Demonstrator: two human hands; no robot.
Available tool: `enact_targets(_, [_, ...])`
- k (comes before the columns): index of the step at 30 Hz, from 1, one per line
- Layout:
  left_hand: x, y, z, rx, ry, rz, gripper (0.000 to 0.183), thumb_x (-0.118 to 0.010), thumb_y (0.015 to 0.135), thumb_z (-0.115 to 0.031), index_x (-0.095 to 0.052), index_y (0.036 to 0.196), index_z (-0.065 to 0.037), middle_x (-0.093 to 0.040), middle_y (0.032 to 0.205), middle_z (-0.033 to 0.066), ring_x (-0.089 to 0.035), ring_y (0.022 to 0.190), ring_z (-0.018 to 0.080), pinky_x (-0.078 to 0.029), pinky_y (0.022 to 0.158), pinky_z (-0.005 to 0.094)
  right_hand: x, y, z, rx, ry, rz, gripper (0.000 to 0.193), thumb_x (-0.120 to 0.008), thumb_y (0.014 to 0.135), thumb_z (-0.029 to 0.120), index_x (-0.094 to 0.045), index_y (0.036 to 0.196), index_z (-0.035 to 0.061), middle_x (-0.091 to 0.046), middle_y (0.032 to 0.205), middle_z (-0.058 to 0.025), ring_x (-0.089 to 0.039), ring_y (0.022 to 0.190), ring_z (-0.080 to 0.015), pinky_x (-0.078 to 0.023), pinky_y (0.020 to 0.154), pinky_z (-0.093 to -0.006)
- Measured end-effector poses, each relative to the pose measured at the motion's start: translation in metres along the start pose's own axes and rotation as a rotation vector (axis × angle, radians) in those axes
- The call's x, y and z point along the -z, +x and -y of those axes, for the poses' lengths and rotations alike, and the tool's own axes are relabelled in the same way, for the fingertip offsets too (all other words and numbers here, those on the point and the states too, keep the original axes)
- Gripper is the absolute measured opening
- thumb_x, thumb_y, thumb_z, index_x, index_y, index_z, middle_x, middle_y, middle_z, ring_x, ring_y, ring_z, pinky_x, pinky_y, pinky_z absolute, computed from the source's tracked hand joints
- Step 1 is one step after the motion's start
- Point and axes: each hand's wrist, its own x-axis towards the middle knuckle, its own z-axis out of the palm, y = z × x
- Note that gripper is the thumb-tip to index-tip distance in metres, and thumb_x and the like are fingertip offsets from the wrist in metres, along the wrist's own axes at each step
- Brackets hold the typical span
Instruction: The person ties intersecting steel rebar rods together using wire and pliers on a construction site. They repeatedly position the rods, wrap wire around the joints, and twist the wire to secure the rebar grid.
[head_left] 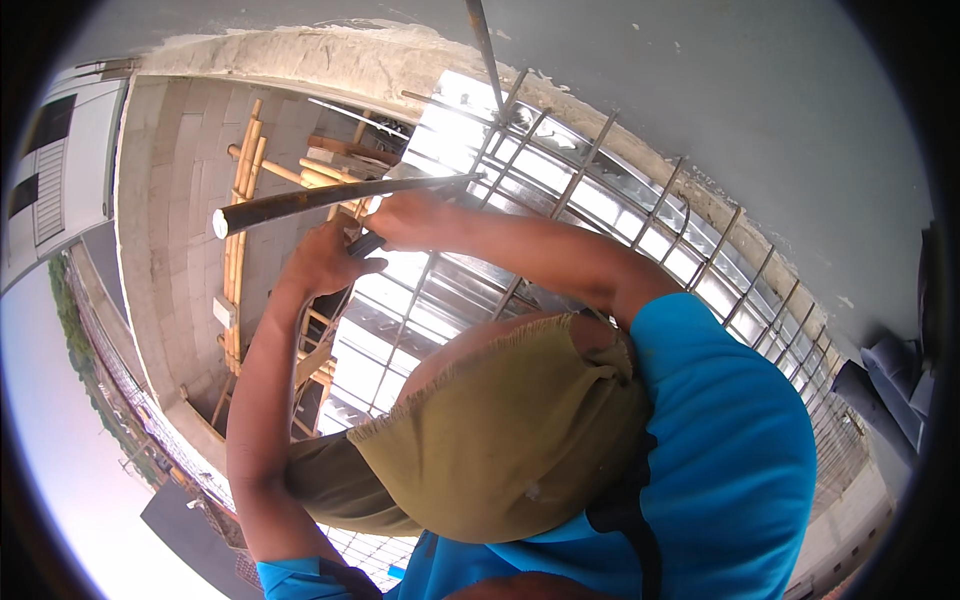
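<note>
Bar, one, dark and straight (pixel 300 207): near-black, round in section, surface worn with dull brownish patches and a soft sheen along the upper side; near end flat and pale, almost white, facing left; body appearing to taper toward the far end, which reaches in over the steel grid. Location: lying crosswise above the hands, its middle passing just over the knuckles of the right. Short dark piece, one (pixel 367 243): narrow, blackish, set at a slant below the bar and between the two hands, most of its length hidden by fingers; any join to the bar cannot be made out. Right hand (pixel 405 218): curled into a fist, closed round the short dark piece. Left hand (pixel 328 258): just beside it, fingers bent at the piece, thumb extended to the right; whether it grips or merely touches cannot be told. Grid of thin steel rods (pixel 590 165): brown-grey, crossing at near-right angles, rod ends projecting toward a grey wall (pixel 760 90). Sheeting (pixel 450 300): silvery, strongly reflective, beneath the rods. Rod, upright and rusty (pixel 484 50): one, rising at the upper edge. Bamboo poles (pixel 245 200): yellow-tan, several, stacked and crossed at left, before a wall of pale blocks (pixel 185 200).
</note>
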Motion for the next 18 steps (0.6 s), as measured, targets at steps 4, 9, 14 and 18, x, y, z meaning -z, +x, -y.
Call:
enact_targets(4, [-0.02,0.018,0.006,-0.045,-0.254,0.201,0.053,-0.087,0.087,-0.034,-0.07,0.123,0.001,-0.078,0.105,0.0194,-0.075,0.099,0.0342,-0.057,0.093,0.0429,0.006,-0.006,0.003,0.035,0.016,-0.034,0.019,-0.08,0.085,0.022,-0.077,0.097,0.0078,-0.078,0.087,-0.0167,-0.078,0.088,-0.0367,-0.062,0.078,-0.0494])
enact_targets(9, [-0.049,0.018,0.009,0.026,-0.358,0.225,0.041,-0.084,0.089,-0.029,-0.074,0.114,0.002,-0.078,0.103,0.0222,-0.074,0.097,0.0366,-0.056,0.09,0.0443,0.005,-0.008,0.004,0.037,0.017,0.054,0.02,-0.079,0.085,0.023,-0.079,0.097,0.0069,-0.079,0.09,-0.0185,-0.079,0.089,-0.0365,-0.063,0.077,-0.0477])
enact_targets(14, [-0.073,0.023,0.02,0.022,-0.318,0.15,0.035,-0.08,0.09,-0.028,-0.075,0.111,0.0,-0.078,0.103,0.0233,-0.074,0.101,0.0418,-0.057,0.091,0.0473,0.004,-0.008,0.004,0.051,-0.012,0.102,0.023,-0.077,0.078,0.012,-0.079,0.099,0.0033,-0.079,0.093,-0.0202,-0.079,0.09,-0.0371,-0.063,0.076,-0.049])
enact_targets(18, [-0.071,0.026,0.021,-0.031,-0.253,0.182,0.032,-0.079,0.09,-0.028,-0.074,0.105,0.0,-0.077,0.098,0.0227,-0.074,0.099,0.042,-0.057,0.091,0.0481,0.022,-0.002,0.007,-0.045,0.046,0.248,0.023,-0.073,0.077,0.01,-0.078,0.097,0.0012,-0.079,0.091,-0.0203,-0.078,0.089,-0.0379,-0.061,0.076,-0.0489])
